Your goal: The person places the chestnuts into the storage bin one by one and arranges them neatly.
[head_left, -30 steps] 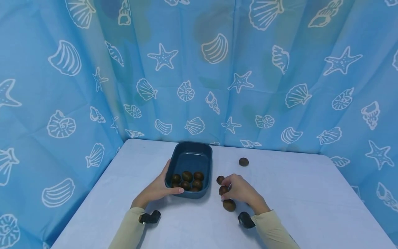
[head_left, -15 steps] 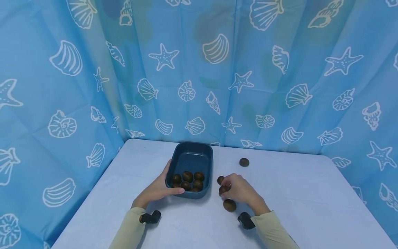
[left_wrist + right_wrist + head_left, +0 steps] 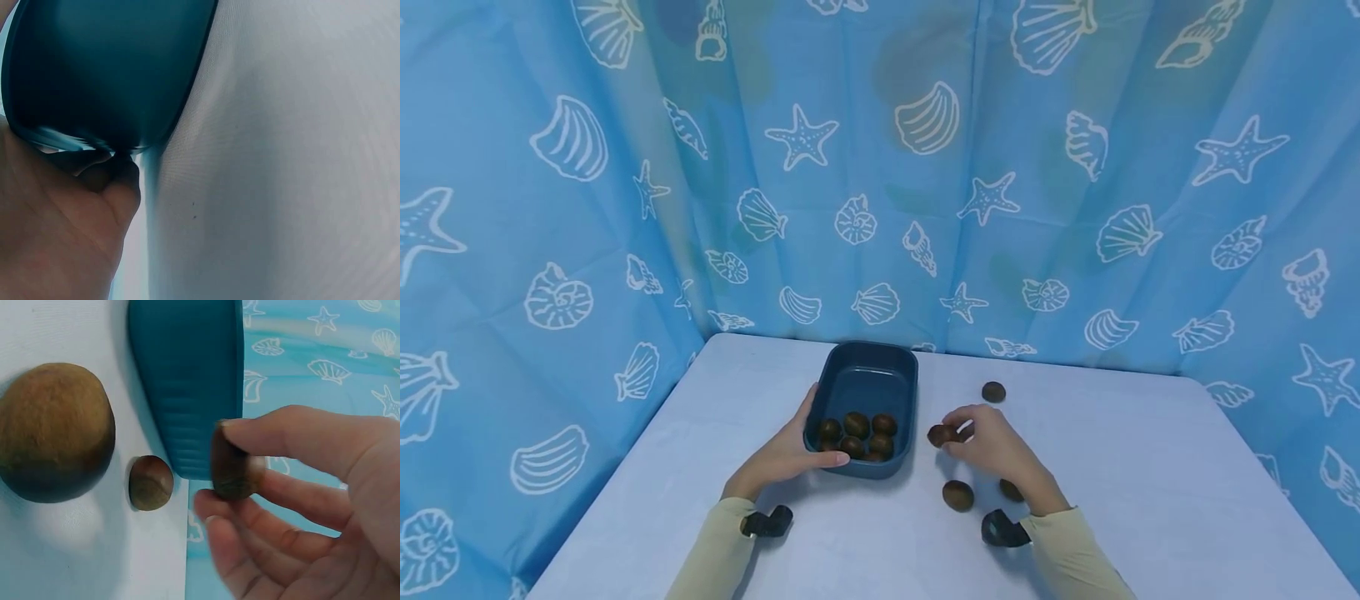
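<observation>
A dark blue rectangular bin (image 3: pixel 912 392) stands on the table, with several brown chestnuts (image 3: pixel 856 424) gathered at its near end. My left hand (image 3: pixel 786 454) grips its near left corner, thumb along the near rim; the left wrist view shows this hand (image 3: pixel 69 219) at the bin's edge (image 3: pixel 187 94). Right of the bin, my right hand (image 3: pixel 996 442) pinches a chestnut (image 3: pixel 228 464) between thumb and fingers. Just beyond the fingertips lies another chestnut (image 3: pixel 151 483) on the table. A bigger-looking chestnut (image 3: pixel 958 496) lies nearer me.
One chestnut (image 3: pixel 993 392) lies farther back on the white tabletop (image 3: pixel 1120 467). Another chestnut (image 3: pixel 1011 490) is partly hidden by my right wrist. A blue curtain (image 3: pixel 850 167) with white shell prints hangs behind and to the left.
My right hand has shifted away from me with the pinched chestnut, and a chestnut by the wrist has come into sight. The left hand keeps its grip on the bin.
</observation>
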A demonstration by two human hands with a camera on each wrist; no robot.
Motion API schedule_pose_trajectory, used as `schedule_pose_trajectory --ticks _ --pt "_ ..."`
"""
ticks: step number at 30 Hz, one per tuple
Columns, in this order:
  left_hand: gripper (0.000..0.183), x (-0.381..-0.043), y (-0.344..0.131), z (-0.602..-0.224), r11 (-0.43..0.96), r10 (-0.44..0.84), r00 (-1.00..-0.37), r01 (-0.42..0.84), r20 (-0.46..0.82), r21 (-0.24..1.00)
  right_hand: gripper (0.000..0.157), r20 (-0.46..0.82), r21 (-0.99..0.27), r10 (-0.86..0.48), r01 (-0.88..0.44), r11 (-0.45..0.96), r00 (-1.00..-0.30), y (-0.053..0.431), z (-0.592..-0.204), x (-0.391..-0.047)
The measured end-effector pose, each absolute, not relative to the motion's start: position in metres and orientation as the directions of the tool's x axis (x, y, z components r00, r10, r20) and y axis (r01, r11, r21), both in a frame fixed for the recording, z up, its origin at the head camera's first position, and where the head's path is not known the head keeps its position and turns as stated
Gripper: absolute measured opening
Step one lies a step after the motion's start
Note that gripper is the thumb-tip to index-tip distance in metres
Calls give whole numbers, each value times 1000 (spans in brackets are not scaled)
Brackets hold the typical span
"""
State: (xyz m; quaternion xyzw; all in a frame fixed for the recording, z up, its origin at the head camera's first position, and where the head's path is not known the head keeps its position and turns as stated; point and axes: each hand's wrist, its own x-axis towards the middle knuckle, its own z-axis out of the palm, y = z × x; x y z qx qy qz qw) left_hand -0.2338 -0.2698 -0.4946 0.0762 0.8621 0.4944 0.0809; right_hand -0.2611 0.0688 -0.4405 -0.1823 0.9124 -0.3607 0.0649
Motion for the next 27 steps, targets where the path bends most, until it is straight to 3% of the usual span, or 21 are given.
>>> schedule_pose_trajectory --ticks 9,27 --pt "127 -234 -266 -495 512 211 -975 48 -72 858 31 136 -742 -342 -324 587 -930 73 -438 -267" --pt "128 -233 -268 -494 515 192 -978 35 -76 857 32 188 -753 -365 -373 543 -912 44 -422 -298"
